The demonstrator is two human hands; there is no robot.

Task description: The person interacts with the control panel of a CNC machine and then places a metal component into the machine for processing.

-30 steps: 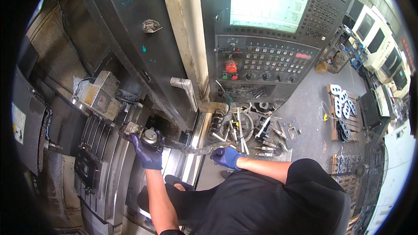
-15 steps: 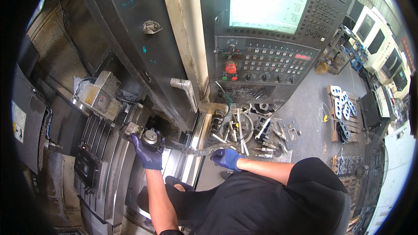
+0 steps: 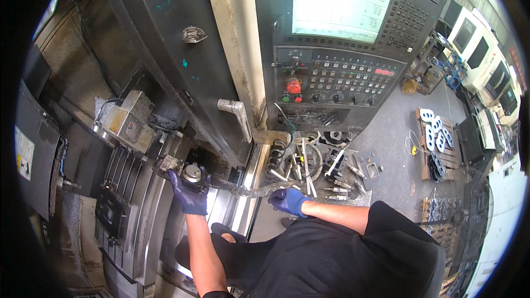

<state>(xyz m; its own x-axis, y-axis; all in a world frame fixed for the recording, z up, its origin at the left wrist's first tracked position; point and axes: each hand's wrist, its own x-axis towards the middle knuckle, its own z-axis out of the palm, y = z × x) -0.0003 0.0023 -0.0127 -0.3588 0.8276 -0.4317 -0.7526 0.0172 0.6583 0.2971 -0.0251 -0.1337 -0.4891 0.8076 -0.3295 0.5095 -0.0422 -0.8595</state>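
Observation:
My left hand (image 3: 190, 198), in a purple-blue glove, is wrapped round a dark hand-held handwheel pendant (image 3: 192, 173) with a round silver dial on top. It is held at the machine's opening, beside a small metal block (image 3: 169, 164). Over by the machine's front edge, my right hand (image 3: 288, 201) wears the same kind of glove. Its fingers are curled closed, and whatever may be in them is hidden. A grimy hose (image 3: 251, 192) runs between the two hands, passing just beyond the right one.
Ahead stands a control panel (image 3: 342, 77) with a lit screen and a red stop button (image 3: 293, 86). The machine door (image 3: 182, 66) has a metal handle (image 3: 234, 113). Tool holders (image 3: 339, 190) and rods lie right of the hose. A pallet (image 3: 450, 160) bears metal plates. A fan (image 3: 464, 196) stands right.

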